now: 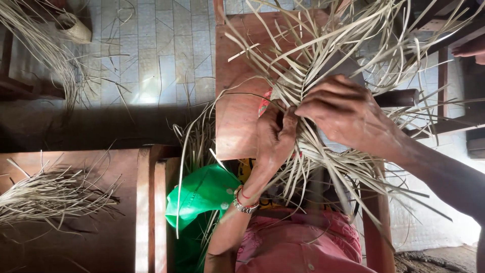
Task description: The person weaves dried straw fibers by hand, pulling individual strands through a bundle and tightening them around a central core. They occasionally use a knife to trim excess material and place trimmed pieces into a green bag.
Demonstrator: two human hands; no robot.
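Dry, matt straw strips (pixel 323 151); a reddish, smooth wooden desk (pixel 237 101); a glossy green plastic bag (pixel 202 194); pink cloth (pixel 298 247); a metal bangle (pixel 241 205).

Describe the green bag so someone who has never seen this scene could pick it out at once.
Start at the reddish wooden table in the middle of the view, where both hands work a tangle of pale straw strips. Drop below its near edge, just left of the left hand and its bangles. The green bag lies there, crumpled and glossy, the only bright green thing among brown wood and straw.
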